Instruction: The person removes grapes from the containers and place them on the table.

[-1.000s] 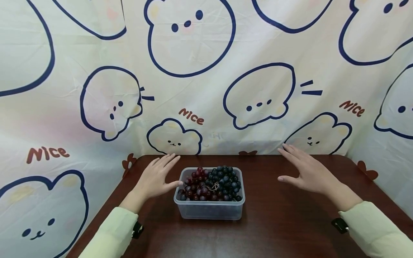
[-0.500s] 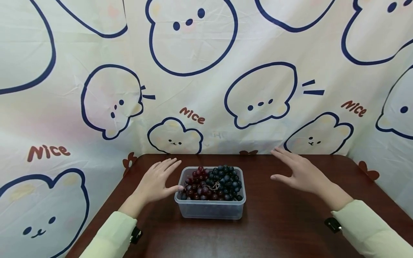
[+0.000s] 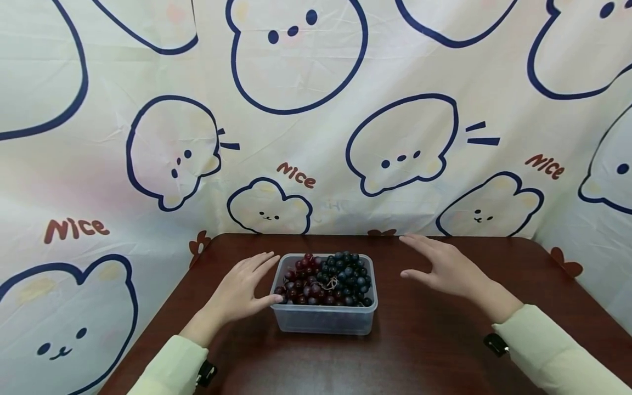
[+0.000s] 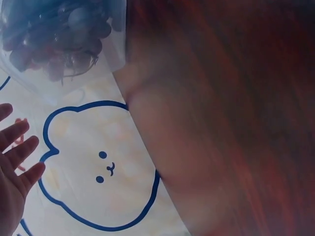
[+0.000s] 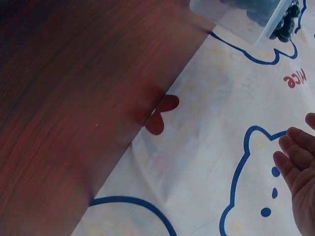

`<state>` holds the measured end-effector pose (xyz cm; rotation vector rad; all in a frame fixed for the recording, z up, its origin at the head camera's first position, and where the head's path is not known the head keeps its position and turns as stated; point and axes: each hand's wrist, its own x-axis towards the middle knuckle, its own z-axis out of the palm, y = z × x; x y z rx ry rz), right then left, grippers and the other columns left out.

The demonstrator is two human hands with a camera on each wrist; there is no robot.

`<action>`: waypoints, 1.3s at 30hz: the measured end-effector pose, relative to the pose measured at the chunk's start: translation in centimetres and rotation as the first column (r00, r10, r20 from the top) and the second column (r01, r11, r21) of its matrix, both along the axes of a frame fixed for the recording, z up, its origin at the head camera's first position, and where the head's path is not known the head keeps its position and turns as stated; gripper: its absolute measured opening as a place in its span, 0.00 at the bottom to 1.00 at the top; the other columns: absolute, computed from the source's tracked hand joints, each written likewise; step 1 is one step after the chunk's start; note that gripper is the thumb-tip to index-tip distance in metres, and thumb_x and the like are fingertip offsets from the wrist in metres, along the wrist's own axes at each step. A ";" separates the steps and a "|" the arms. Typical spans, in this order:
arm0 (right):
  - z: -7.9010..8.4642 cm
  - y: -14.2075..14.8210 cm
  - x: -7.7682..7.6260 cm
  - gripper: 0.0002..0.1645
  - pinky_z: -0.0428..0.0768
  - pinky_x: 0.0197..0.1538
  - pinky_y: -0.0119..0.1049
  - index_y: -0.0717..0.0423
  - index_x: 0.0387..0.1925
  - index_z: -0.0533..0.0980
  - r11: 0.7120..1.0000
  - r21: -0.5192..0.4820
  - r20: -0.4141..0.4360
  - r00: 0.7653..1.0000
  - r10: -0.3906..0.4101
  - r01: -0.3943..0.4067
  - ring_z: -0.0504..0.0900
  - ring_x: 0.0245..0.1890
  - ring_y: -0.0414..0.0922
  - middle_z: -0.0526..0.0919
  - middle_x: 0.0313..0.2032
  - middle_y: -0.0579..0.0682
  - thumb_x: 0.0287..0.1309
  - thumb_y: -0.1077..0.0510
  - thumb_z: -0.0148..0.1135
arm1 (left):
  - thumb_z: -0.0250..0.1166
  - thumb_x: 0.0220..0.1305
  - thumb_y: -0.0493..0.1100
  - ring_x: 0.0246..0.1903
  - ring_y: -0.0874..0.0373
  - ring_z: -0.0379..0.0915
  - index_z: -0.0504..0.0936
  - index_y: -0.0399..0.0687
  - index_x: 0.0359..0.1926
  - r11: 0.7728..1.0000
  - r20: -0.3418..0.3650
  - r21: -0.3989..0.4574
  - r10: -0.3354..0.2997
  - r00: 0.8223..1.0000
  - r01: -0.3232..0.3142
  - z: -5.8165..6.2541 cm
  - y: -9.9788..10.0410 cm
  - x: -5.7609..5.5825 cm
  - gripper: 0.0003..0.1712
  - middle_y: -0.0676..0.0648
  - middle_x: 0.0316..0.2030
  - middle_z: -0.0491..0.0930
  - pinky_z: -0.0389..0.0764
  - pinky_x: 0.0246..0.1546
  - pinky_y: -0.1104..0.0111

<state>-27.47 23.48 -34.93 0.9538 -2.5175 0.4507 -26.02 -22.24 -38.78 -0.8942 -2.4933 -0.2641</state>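
A clear plastic box (image 3: 323, 321) full of grapes stands on the table, red-purple grapes (image 3: 302, 282) on its left side and dark blue-black ones (image 3: 348, 274) on its right. A bit of pale stem shows between them. My left hand (image 3: 242, 288) is at the box's left side, fingers spread, thumb overlapping the near left rim in the head view. To the right of the box, with a gap of table between, my right hand (image 3: 446, 269) is held up with fingers extended and nothing in it. Both wrist views show the box too, its grapes seen through the wall.
The dark brown wooden table (image 3: 419, 351) reaches back to a pale cloth (image 3: 326, 137) printed with blue-outlined bears and the word "Nice". That cloth hangs behind and along both sides. A dark wrist camera (image 3: 495, 344) sits under the right sleeve.
My right hand has moved left, closer to the box. The left hand has come slightly down and right, its thumb now over the rim. The box stays in place on the table.
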 end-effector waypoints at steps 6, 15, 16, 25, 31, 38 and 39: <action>-0.3 -1.3 0.0 0.43 0.75 0.57 0.53 0.55 0.66 0.69 1.000 -0.018 0.043 0.999 0.025 -0.025 0.73 0.61 0.54 0.72 0.63 0.57 0.54 0.40 0.69 | 0.64 0.57 0.69 0.64 0.44 0.64 0.70 0.43 0.68 1.000 0.032 0.019 0.004 0.999 -0.004 -0.5 0.2 0.4 0.47 0.41 0.65 0.69 0.66 0.61 0.45; -0.9 -3.5 -0.2 0.41 0.75 0.58 0.52 0.54 0.65 0.71 0.996 -0.033 0.037 0.996 0.087 -0.086 0.72 0.61 0.52 0.74 0.62 0.54 0.53 0.43 0.72 | 0.64 0.58 0.67 0.62 0.44 0.66 0.72 0.41 0.65 0.999 0.025 0.038 0.007 1.000 -0.008 -1.1 0.4 0.8 0.44 0.40 0.63 0.71 0.67 0.60 0.46; -0.9 -3.8 -0.3 0.41 0.75 0.58 0.51 0.54 0.65 0.71 0.995 -0.032 0.034 0.995 0.099 -0.098 0.72 0.61 0.52 0.74 0.62 0.54 0.53 0.43 0.72 | 0.64 0.59 0.67 0.62 0.44 0.66 0.72 0.40 0.65 0.999 0.029 0.039 0.008 1.000 -0.009 -1.1 0.5 0.8 0.44 0.40 0.63 0.71 0.67 0.60 0.46; -1.4 -5.7 -0.9 0.40 0.73 0.59 0.51 0.56 0.64 0.71 0.981 -0.017 -0.021 0.981 0.192 -0.193 0.71 0.62 0.51 0.74 0.62 0.55 0.53 0.44 0.72 | 0.64 0.60 0.64 0.62 0.44 0.67 0.73 0.39 0.64 0.999 0.038 0.045 0.006 0.999 -0.008 -1.5 0.5 1.1 0.41 0.40 0.62 0.72 0.67 0.60 0.46; -1.7 -6.9 -1.3 0.40 0.73 0.60 0.49 0.55 0.65 0.71 0.977 -0.008 -0.001 0.977 0.214 -0.214 0.71 0.63 0.49 0.73 0.63 0.54 0.55 0.41 0.70 | 0.63 0.61 0.64 0.62 0.45 0.68 0.74 0.39 0.64 0.999 0.029 0.047 0.000 1.000 -0.001 -1.8 0.4 1.2 0.40 0.41 0.62 0.73 0.68 0.60 0.47; -1.7 -8.0 -1.5 0.41 0.75 0.58 0.49 0.56 0.65 0.71 0.976 -0.006 0.003 0.976 0.218 -0.218 0.72 0.62 0.50 0.73 0.63 0.55 0.54 0.41 0.70 | 0.63 0.62 0.62 0.61 0.45 0.68 0.73 0.39 0.65 0.998 0.057 0.057 0.009 0.998 -0.012 -1.9 0.6 1.1 0.40 0.40 0.62 0.73 0.68 0.60 0.47; -1.7 -8.2 -1.6 0.41 0.75 0.58 0.49 0.56 0.65 0.71 0.976 -0.007 0.007 0.976 0.218 -0.218 0.72 0.61 0.50 0.73 0.62 0.55 0.54 0.40 0.70 | 0.64 0.62 0.62 0.61 0.45 0.68 0.73 0.40 0.65 0.998 0.061 0.057 0.010 0.998 -0.014 -2.0 0.6 1.1 0.39 0.40 0.62 0.73 0.68 0.60 0.47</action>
